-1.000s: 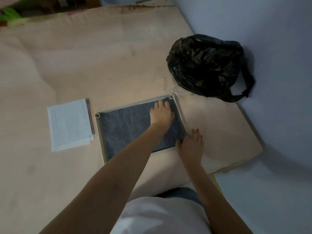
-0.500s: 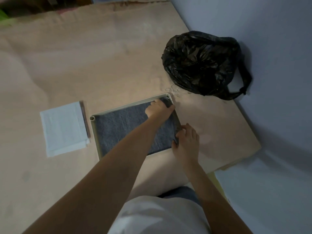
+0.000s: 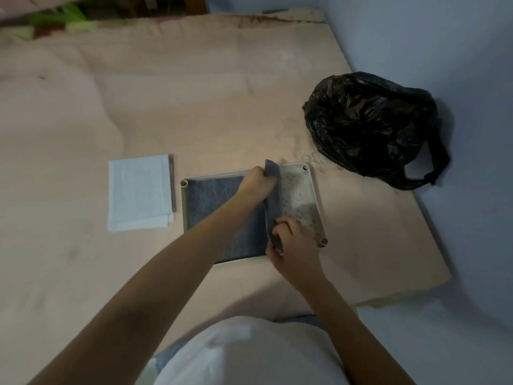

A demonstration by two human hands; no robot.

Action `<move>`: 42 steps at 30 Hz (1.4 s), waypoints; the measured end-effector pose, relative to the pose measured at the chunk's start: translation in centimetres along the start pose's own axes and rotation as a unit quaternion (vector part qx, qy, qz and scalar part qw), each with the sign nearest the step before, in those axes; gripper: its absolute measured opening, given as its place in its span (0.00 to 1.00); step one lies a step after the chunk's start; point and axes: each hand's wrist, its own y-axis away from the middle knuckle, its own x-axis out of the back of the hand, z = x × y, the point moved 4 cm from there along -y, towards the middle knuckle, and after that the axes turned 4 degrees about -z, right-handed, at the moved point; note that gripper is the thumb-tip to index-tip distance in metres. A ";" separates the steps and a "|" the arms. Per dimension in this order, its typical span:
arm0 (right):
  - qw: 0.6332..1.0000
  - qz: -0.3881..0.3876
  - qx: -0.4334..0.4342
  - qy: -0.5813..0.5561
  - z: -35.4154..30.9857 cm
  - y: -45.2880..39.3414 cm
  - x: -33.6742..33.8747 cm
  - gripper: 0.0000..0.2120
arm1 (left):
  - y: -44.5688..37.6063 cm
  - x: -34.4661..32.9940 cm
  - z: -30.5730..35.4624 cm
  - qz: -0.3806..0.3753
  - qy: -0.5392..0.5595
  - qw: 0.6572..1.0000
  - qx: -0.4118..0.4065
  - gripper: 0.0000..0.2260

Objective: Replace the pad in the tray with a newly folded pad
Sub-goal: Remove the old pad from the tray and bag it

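A pale rectangular tray [image 3: 301, 200] lies on the beige mattress in front of me, its right third bare and speckled. A dark grey pad [image 3: 213, 198] covers the rest of the tray, with its right edge peeled up and folded leftward. My left hand [image 3: 256, 182] grips the pad's far right corner, lifted above the tray's back rim. My right hand [image 3: 291, 240] pinches the pad's near right corner at the tray's front. A folded white pad [image 3: 138, 191] lies flat on the mattress just left of the tray.
A full black plastic bag [image 3: 372, 126] sits at the mattress's right edge, beyond the tray's far right corner, against a blue wall [image 3: 444, 51]. The mattress [image 3: 138, 93] stretches away to the left and back. Its near right corner ends right of the tray.
Both hands have closed on the grey pad's right corners and pulled that edge up and to the left, uncovering the tray's speckled right part. The view has shifted a little.
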 end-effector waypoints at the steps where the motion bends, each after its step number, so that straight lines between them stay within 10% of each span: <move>1: 1.000 -0.006 0.018 0.000 -0.5 -0.1 -0.2 0.12 | 0.1 0.8 -1.0 0.005 0.029 1.000 0.006 0.10; 20: 0.976 -0.168 0.137 0.024 -1.6 -1.8 -4.5 0.10 | 2.2 4.9 -7.6 0.107 -0.114 0.988 -0.012 0.13; 26: 0.969 -0.216 0.122 -0.012 -0.7 -2.3 -5.2 0.12 | 3.5 4.7 -7.0 0.182 -0.299 0.933 -0.083 0.15; 32: 0.993 -0.080 0.082 0.011 1.0 -5.9 -3.8 0.22 | 4.2 2.4 -6.9 0.159 -0.476 0.821 -0.274 0.23; 42: 0.932 -0.205 0.164 0.250 3.1 -11.1 -6.9 0.27 | 2.5 1.8 -9.2 0.097 -0.532 0.817 -0.201 0.29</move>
